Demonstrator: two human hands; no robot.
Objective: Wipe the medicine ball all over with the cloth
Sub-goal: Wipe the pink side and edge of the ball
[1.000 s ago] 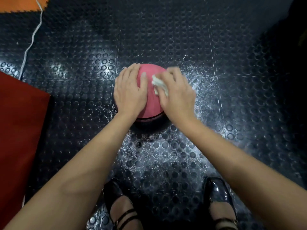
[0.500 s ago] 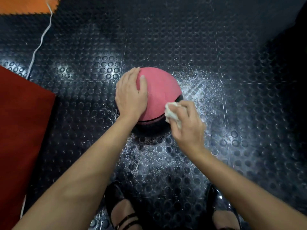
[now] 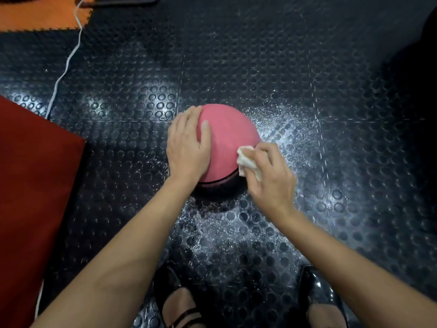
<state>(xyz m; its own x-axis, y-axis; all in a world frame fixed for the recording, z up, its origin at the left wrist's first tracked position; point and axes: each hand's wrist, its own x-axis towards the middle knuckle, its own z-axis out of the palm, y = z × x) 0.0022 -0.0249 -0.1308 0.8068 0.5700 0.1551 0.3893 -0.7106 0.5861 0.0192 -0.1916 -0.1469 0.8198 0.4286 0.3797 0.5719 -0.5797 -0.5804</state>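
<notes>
Right hand (image 3: 272,178) fingers pinch cloth (image 3: 248,163) against medicine ball (image 3: 227,140); left hand (image 3: 188,147) flat.

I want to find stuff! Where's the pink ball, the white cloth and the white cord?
pink ball (image 3: 227,138), head view, on its bare top.
white cloth (image 3: 247,160), head view, on the bunched middle.
white cord (image 3: 62,74), head view, midway along it.

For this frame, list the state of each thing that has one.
medicine ball: resting on the studded floor, steadied.
cloth: crumpled, pressed against the ball's right side.
left hand: flat on the ball.
right hand: gripping the cloth.
</notes>
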